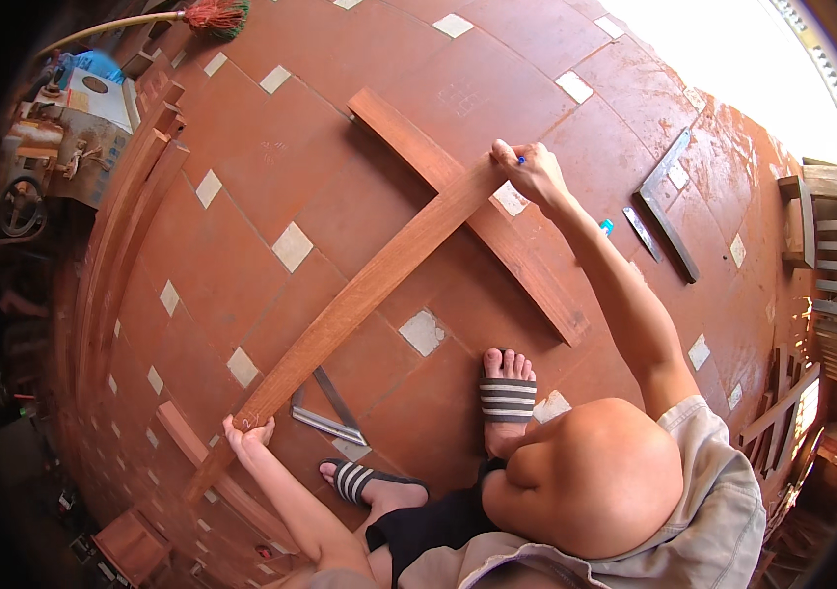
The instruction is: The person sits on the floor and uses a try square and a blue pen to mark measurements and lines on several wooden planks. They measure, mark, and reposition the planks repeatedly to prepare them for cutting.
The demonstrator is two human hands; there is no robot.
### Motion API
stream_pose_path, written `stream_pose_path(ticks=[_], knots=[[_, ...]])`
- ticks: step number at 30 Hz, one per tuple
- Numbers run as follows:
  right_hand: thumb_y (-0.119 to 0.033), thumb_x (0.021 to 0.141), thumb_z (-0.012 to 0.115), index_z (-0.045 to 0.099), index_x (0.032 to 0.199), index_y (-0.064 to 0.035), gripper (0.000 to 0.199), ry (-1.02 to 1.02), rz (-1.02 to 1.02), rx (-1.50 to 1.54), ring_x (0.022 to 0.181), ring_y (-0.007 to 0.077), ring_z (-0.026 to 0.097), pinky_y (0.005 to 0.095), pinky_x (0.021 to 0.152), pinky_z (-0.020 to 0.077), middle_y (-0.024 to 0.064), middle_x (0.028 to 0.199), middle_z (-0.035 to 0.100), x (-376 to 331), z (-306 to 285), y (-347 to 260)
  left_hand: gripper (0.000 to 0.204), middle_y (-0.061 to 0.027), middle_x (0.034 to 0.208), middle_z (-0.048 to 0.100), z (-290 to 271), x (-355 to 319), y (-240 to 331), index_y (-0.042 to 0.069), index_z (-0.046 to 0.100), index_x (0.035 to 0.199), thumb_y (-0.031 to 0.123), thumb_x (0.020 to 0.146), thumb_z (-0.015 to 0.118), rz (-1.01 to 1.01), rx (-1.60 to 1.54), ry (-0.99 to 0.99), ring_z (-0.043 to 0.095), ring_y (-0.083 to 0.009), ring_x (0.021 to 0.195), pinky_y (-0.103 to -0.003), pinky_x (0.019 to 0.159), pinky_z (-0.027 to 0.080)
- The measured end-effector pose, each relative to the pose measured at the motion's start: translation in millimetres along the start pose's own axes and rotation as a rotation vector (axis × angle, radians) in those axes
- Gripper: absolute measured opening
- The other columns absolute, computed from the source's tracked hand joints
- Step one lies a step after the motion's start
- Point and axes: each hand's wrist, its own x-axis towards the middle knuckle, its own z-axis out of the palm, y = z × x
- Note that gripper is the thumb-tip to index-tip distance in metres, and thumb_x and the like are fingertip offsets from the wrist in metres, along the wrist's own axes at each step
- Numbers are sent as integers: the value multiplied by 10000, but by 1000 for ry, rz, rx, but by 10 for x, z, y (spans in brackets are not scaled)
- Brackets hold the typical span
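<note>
A long reddish-brown wooden beam (357, 297) slants from lower left to upper right, resting across a second wooden beam (526, 265) on the floor. My left hand (248, 438) is closed round the long beam near its lower part, beside a pale mark on the wood. At the upper end, my right hand (533, 173) grips the same beam. A small blue thing (520, 160) shows at my right fingers; its kind is too small to tell. Below the long beam, between my left hand and my feet, lies a metal angle tool (328, 424).
A dark carpenter's square (661, 211) and a narrow metal strip (641, 235) lie to the right. Long beams (129, 226) are stacked at left, near a machine with a handwheel (22, 206). Another beam (212, 466) lies at lower left. A broom (214, 17) is at the top.
</note>
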Motion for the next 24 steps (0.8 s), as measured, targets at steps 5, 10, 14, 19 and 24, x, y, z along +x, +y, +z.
stream_pose_path(ticks=[5, 10, 14, 19, 24], knots=[[-556, 1079, 583, 856, 1135, -62, 567, -111, 26, 50, 926, 323, 763, 468, 897, 586, 231, 982, 800, 28, 311, -225, 1104, -167, 1586, 427, -294, 83, 359, 111, 407, 1594, 619, 756, 917, 346, 331, -370, 540, -329, 1370, -561, 1077, 524], [-528, 1071, 618, 842, 1221, -66, 535, -199, 36, -7, 1057, 338, 781, 459, 970, 587, 226, 1105, 821, 184, 155, -94, 1227, -215, 1765, 268, -774, -348, -577, 131, 84, 1778, 887, 935, 556, 401, 185, -176, 453, -364, 1543, -533, 1247, 394], [-492, 1056, 673, 837, 1223, -73, 480, -124, -66, -49, 967, 366, 802, 470, 896, 610, 226, 1029, 822, 139, 349, -121, 955, -328, 1533, 544, -1143, -293, -1701, -79, 376, 1624, 615, 1032, 660, 897, 1130, -96, 540, -451, 1417, -529, 1161, 475], [-439, 1061, 641, 843, 1133, -60, 435, -37, -143, -225, 937, 464, 782, 514, 881, 610, 279, 972, 785, 81, 562, -198, 558, -329, 1233, 725, -1160, -221, -1913, -38, 575, 1382, 362, 1019, 716, 1280, 1522, 108, 694, -515, 1167, -584, 1033, 519], [-442, 1067, 632, 832, 1092, -38, 451, -49, -108, -214, 874, 463, 772, 539, 856, 596, 276, 899, 768, 64, 634, -180, 303, -298, 1035, 719, -1437, -404, -1881, -28, 679, 1086, 251, 977, 729, 1457, 1657, -227, 706, -499, 985, -582, 893, 534]])
